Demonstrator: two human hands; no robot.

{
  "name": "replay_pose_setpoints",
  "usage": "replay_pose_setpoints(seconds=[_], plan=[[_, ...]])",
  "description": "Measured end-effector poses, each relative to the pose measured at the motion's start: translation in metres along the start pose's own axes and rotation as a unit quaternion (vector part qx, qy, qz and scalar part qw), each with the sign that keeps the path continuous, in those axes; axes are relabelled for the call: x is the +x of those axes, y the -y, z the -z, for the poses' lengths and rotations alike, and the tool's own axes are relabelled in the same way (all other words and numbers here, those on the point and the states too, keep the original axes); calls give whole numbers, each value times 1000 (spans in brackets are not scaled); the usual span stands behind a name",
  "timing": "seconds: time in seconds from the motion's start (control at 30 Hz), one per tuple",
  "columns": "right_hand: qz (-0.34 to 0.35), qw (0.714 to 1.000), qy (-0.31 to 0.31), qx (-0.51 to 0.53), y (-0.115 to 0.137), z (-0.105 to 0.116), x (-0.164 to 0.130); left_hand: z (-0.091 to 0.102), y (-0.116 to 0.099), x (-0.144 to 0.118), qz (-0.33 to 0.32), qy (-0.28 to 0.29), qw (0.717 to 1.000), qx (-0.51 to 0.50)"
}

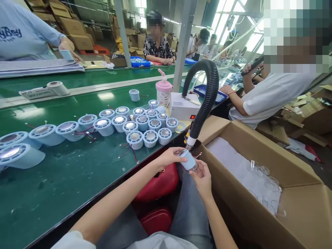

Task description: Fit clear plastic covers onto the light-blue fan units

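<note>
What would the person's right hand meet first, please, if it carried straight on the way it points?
The right hand points up-left, already touching the pale blue part; beyond that, probably the left hand, though depth is unclear.

Both hands (188, 166) raised together, fingers curled closed.

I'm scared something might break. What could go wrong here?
The blue part is held in both hands over the lap, off the table, so a slip of the left hand or right hand could drop it to the floor. Its thin wires stick out beside the hose tip and might snag. The clear cups in the open box might get knocked.
</note>
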State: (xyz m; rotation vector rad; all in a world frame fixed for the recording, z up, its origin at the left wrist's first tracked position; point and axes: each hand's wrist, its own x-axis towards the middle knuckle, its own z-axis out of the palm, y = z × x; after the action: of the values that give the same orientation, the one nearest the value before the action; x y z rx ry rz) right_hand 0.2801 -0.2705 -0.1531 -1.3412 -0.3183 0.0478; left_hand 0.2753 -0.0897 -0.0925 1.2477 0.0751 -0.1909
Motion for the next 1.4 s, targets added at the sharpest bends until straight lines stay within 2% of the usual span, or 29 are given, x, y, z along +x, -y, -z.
replay_pose_setpoints(seconds=[0.17, 0.3, 0.5, 0.63, 0.8, 1.03, 1.4], plan=[[-7, 999, 45, 2, 6, -6, 13, 10, -6, -2, -6, -7, 1000, 5], [-16, 995, 102, -14, 18, -9, 11, 14, -12, -20, -6, -16, 1000, 16], [-18, 979, 192, -67, 49, -5, -9, 9, -21, -76, 1, -4, 999, 48], [1, 951, 277, -134, 79, -5, -21, 1, -25, -117, -27, 25, 994, 100], [-70, 925, 349, -129, 108, -12, -27, -5, -31, -148, -80, 13, 982, 170], [-164, 910, 372, -81, 123, -22, -29, -8, -34, -167, -117, 1, 969, 215], [-303, 886, 348, 39, 119, -28, -31, -8, -32, -174, -143, 2, 955, 260]])
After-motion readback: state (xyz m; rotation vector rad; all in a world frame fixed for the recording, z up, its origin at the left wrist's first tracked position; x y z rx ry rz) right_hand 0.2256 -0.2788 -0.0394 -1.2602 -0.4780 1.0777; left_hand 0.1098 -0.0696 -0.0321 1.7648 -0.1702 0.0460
